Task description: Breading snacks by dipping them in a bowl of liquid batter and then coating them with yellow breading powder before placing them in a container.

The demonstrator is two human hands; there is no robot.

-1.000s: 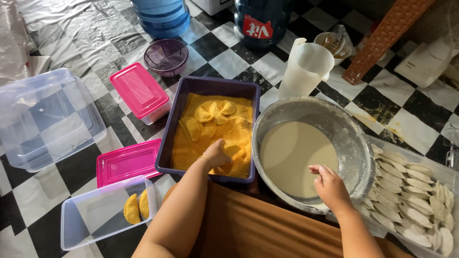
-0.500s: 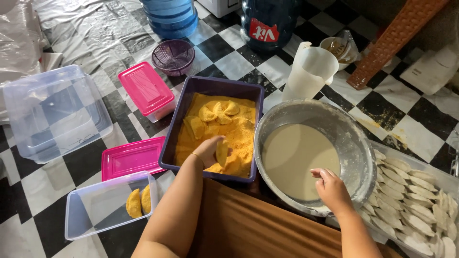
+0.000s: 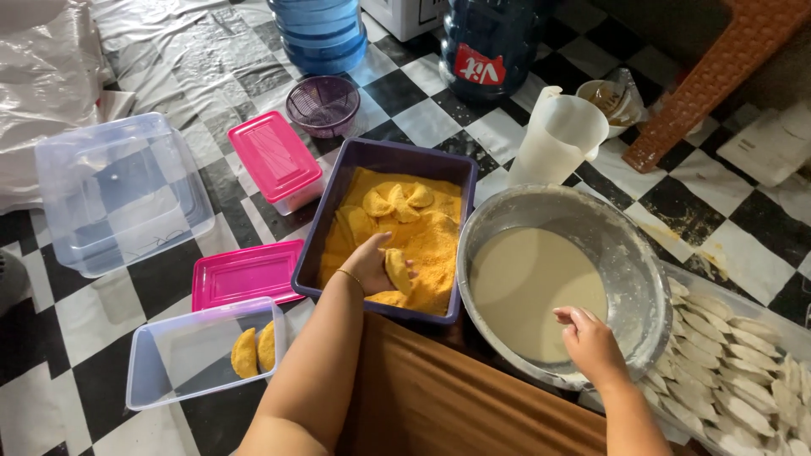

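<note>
The left hand (image 3: 372, 263) curls around a half-moon dumpling coated in orange crumbs (image 3: 397, 270), lifting it on edge inside the purple rectangular plastic tray of orange breadcrumbs (image 3: 387, 160). More coated pieces lie at the tray's 12 o'clock end. The right hand (image 3: 591, 342) hangs loosely open, fingers slightly bent (holding nothing), over the 5 o'clock rim of the round metal bowl of pale batter (image 3: 629, 253), just beside the tray. At 4 o'clock, uncoated white dumplings (image 3: 743, 380) lie in rows. At 8 o'clock of the left hand, a clear plastic box (image 3: 169, 363) holds two coated dumplings.
</note>
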